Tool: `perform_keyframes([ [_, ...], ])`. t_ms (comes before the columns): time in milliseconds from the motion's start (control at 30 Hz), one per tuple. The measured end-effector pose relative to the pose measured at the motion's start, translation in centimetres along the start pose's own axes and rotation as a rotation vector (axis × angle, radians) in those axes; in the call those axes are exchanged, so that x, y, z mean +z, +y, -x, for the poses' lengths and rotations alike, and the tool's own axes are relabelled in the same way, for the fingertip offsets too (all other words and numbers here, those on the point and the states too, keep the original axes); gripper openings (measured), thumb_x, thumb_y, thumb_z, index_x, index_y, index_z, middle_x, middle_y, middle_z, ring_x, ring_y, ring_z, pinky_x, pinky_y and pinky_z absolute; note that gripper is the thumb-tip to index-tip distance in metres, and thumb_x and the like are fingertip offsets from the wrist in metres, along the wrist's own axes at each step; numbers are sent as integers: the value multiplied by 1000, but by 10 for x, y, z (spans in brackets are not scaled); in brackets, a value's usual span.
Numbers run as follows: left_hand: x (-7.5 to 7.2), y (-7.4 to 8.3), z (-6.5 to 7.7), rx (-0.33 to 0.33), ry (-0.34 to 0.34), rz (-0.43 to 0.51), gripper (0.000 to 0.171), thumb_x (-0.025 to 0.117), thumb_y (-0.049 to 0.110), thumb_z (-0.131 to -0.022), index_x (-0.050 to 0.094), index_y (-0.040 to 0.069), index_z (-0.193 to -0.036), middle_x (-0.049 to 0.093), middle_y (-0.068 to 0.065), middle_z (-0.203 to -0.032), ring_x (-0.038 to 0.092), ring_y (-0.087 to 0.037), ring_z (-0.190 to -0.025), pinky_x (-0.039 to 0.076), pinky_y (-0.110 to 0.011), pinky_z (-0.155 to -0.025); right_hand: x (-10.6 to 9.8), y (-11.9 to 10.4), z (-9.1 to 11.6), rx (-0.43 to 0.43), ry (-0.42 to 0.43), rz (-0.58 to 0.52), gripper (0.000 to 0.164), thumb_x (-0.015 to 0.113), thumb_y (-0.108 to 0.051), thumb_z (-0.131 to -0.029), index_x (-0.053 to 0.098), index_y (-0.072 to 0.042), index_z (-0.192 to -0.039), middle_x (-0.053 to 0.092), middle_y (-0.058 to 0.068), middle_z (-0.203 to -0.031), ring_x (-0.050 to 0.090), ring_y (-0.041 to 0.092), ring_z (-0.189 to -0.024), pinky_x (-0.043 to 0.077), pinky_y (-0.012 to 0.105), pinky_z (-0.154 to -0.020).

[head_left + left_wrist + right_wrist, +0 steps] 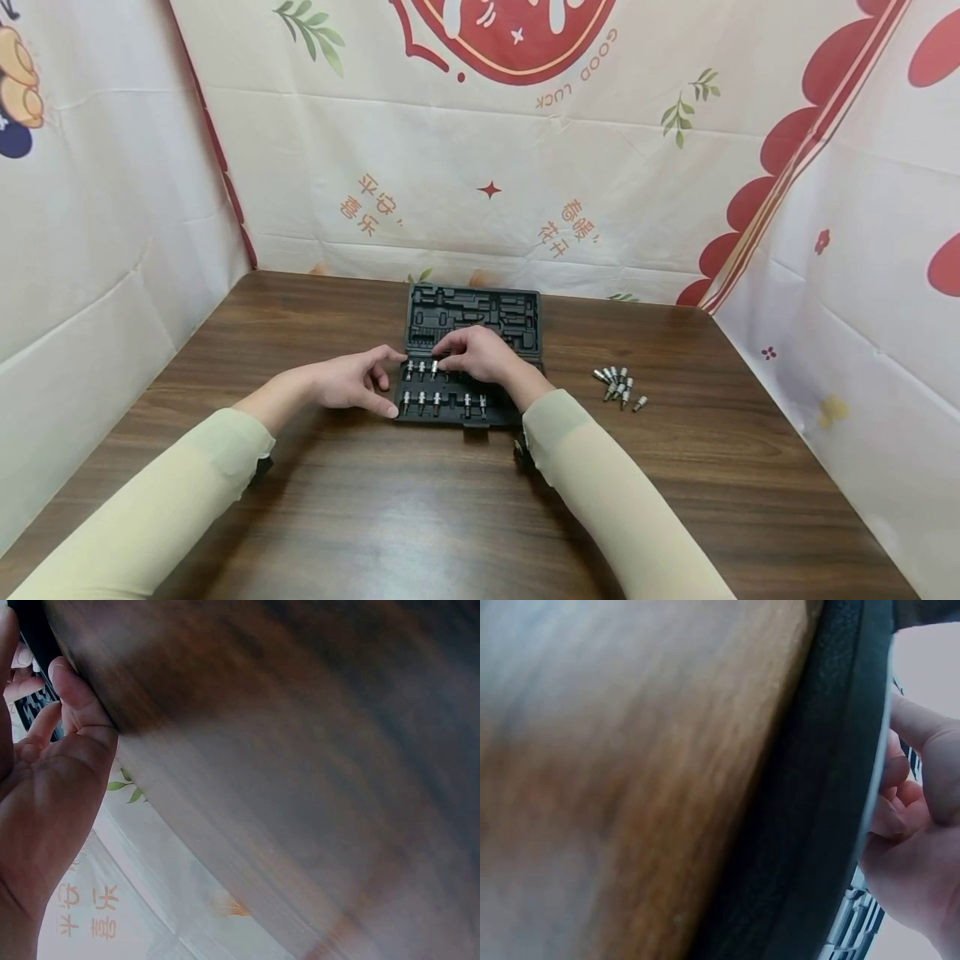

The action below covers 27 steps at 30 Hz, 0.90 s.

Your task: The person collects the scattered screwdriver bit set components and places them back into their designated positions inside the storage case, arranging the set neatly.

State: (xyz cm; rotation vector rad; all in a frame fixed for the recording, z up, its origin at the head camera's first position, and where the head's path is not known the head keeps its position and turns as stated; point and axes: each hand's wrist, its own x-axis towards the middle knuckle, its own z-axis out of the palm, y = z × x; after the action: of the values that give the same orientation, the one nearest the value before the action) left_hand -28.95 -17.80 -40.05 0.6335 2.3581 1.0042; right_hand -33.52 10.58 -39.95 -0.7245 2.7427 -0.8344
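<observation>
A black tool case (453,414) lies unfolded on the table, its moulded lid (510,302) at the back. Silver bit sockets (422,402) stand in two rows in the near half. Over the back row, my right hand (480,354) pinches a bit socket (434,367) between thumb and fingers; in the right wrist view its fingers (900,814) are curled behind the case edge. My left hand (348,382) rests against the case's left side, thumb at the near corner and forefinger near the hinge. The right hand covers part of the back row.
Several loose bit sockets (618,385) lie in a cluster to the right of the case, one (640,404) slightly apart. The brown wooden table (360,517) is bordered by printed cloth (465,150) at the back and both sides.
</observation>
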Motion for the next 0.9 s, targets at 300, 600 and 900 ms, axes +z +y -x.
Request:
perform_keyframes([
  [300, 0, 0, 1, -3, 3, -5, 92, 90, 34, -94, 37, 11, -166, 59, -13, -118, 59, -21, -92, 49, -35, -84, 0, 2, 0, 9, -8, -31, 14, 83, -31, -101, 85, -24, -112, 78, -4, -106, 63, 15, -94, 52, 38, -91],
  [600, 0, 1, 0, 3, 6, -17, 92, 90, 34, -94, 38, 10, -166, 59, -13, -120, 60, -21, -92, 49, -36, -85, -1, 2, -1, -3, 9, -7, 9, 79, -30, -103, 85, -23, -107, 81, -5, -110, 68, 14, -101, 54, 45, -103],
  [900, 0, -1, 0, 1, 4, -15, 92, 89, 34, -95, 37, 9, -166, 59, -13, -119, 60, -21, -92, 49, -36, -84, 0, 2, -2, 10, 5, -40, 9, 81, -30, -102, 85, -24, -108, 80, -5, -113, 67, 15, -103, 54, 45, -103],
])
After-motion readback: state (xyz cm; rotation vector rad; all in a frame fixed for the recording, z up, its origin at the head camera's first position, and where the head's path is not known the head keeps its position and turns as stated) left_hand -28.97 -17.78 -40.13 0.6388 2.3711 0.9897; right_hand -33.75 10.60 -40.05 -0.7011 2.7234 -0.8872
